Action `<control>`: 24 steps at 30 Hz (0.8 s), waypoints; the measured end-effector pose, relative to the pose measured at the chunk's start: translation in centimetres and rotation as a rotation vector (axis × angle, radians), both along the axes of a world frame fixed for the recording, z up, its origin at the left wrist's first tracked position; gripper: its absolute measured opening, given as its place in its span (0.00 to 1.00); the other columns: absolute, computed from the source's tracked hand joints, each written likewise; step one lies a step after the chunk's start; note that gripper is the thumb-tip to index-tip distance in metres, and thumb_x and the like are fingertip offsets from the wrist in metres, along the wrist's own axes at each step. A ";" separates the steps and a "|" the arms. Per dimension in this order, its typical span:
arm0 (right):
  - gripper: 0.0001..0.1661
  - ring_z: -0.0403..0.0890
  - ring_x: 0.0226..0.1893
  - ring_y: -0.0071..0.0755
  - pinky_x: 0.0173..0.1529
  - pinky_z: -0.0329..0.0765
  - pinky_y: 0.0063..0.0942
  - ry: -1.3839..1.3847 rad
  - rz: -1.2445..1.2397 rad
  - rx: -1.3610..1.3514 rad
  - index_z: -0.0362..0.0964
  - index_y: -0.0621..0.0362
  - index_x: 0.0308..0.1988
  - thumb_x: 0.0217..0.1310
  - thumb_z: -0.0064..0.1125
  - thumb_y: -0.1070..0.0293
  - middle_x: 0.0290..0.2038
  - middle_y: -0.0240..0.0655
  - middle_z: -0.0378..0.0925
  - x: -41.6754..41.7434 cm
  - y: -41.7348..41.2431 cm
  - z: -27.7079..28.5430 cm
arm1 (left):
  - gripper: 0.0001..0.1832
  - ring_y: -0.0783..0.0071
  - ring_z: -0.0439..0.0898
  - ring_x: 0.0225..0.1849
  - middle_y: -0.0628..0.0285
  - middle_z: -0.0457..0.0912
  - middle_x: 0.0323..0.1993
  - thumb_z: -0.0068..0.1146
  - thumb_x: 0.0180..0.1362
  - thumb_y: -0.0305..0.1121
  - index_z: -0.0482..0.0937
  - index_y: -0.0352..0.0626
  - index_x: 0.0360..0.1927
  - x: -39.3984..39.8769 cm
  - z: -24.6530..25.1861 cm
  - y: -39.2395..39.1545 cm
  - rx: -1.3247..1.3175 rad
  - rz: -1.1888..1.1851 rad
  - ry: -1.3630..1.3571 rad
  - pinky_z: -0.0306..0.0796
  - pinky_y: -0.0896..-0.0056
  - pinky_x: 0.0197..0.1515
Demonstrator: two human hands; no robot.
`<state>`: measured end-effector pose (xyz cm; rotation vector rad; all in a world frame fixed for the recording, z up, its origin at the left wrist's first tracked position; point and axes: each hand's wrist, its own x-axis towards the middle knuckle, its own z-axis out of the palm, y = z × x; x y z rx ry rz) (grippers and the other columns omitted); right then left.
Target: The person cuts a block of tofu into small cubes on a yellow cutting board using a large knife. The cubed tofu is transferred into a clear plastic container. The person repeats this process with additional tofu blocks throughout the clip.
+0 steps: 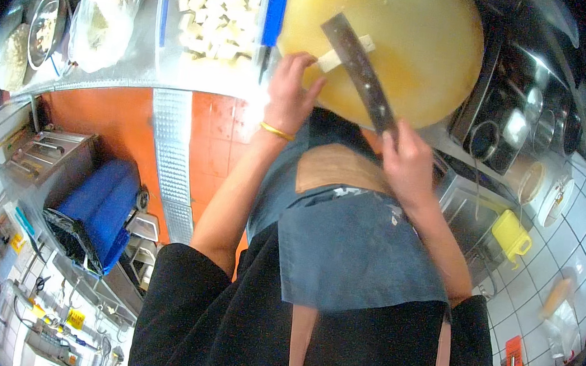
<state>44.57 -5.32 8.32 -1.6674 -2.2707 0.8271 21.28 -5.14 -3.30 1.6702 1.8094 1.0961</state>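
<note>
My right hand (408, 161) grips the near end of a cleaver (360, 71), whose long dark narrow profile slants up and left over a round yellowish cutting board (428, 46). Beneath it lies a pale strip of food, perhaps tofu (330, 61), showing on both sides of the tool. At the strip's left end is my left hand (294, 88), fingers apart and bent, thumb toward the board; whether its fingertips touch the strip is unclear. Left of the board, a clear plastic container (157, 67) holds many pale cut pieces (220, 12).
A plastic bag of food (107, 15) and a metal bowl (45, 30) stand on the steel counter at left. Metal pans and ladles (543, 127) hang or stand at right, near white tubs (556, 201). A blue wheeled bin (98, 204) is on the floor behind left.
</note>
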 end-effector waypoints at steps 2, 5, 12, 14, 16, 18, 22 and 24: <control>0.11 0.84 0.35 0.60 0.38 0.81 0.49 -0.001 0.003 -0.005 0.72 0.66 0.46 0.65 0.60 0.73 0.36 0.54 0.82 0.0 -0.3 -0.3 | 0.21 0.56 0.81 0.47 0.54 0.80 0.45 0.71 0.52 0.24 0.76 0.39 0.49 0.4 -0.3 0.1 -0.006 0.016 0.005 0.76 0.60 0.51; 0.11 0.84 0.35 0.60 0.38 0.81 0.49 -0.024 -0.002 -0.030 0.72 0.65 0.45 0.65 0.60 0.73 0.36 0.54 0.82 0.1 -0.3 -0.3 | 0.20 0.56 0.81 0.46 0.54 0.80 0.43 0.69 0.52 0.22 0.76 0.39 0.48 0.7 0.0 1.0 0.000 0.001 0.070 0.75 0.59 0.50; 0.11 0.84 0.34 0.61 0.38 0.81 0.49 -0.008 -0.016 -0.039 0.72 0.66 0.45 0.65 0.59 0.73 0.36 0.54 0.81 -0.5 -0.4 -0.1 | 0.20 0.55 0.80 0.46 0.54 0.79 0.43 0.69 0.52 0.22 0.76 0.40 0.48 0.4 -0.1 1.5 0.019 -0.020 0.106 0.74 0.59 0.51; 0.11 0.84 0.34 0.61 0.38 0.81 0.49 -0.007 -0.009 -0.030 0.72 0.66 0.45 0.65 0.59 0.73 0.35 0.54 0.81 -0.6 -0.6 -0.4 | 0.20 0.55 0.80 0.46 0.54 0.80 0.43 0.69 0.51 0.23 0.76 0.40 0.48 0.2 -0.3 1.2 0.016 -0.022 0.099 0.74 0.58 0.51; 0.11 0.84 0.34 0.61 0.38 0.81 0.49 -0.013 0.004 -0.013 0.72 0.66 0.46 0.65 0.59 0.73 0.35 0.54 0.81 -0.6 -0.7 -0.6 | 0.21 0.55 0.80 0.46 0.55 0.80 0.43 0.71 0.51 0.24 0.76 0.41 0.48 0.1 -0.6 1.0 0.026 -0.002 0.097 0.74 0.58 0.51; 0.11 0.84 0.34 0.61 0.37 0.81 0.49 -0.015 -0.004 -0.003 0.72 0.66 0.46 0.65 0.59 0.73 0.35 0.54 0.81 -0.7 -0.8 -0.7 | 0.22 0.56 0.80 0.46 0.56 0.80 0.44 0.72 0.50 0.26 0.76 0.41 0.49 0.1 -0.7 0.9 0.026 0.013 0.107 0.74 0.59 0.50; 0.11 0.84 0.33 0.60 0.37 0.81 0.49 -0.051 -0.021 -0.022 0.72 0.66 0.46 0.64 0.59 0.74 0.35 0.53 0.82 -0.9 -0.7 -0.4 | 0.21 0.59 0.81 0.45 0.58 0.80 0.44 0.73 0.51 0.28 0.77 0.44 0.48 0.2 -0.7 0.9 0.022 0.029 0.135 0.73 0.60 0.47; 0.11 0.84 0.33 0.60 0.37 0.81 0.49 -0.043 -0.024 -0.015 0.72 0.65 0.46 0.64 0.59 0.74 0.35 0.53 0.82 -0.9 -0.6 -0.4 | 0.20 0.60 0.80 0.44 0.58 0.80 0.44 0.73 0.51 0.29 0.78 0.45 0.47 0.2 -0.9 1.0 0.028 0.029 0.142 0.72 0.60 0.46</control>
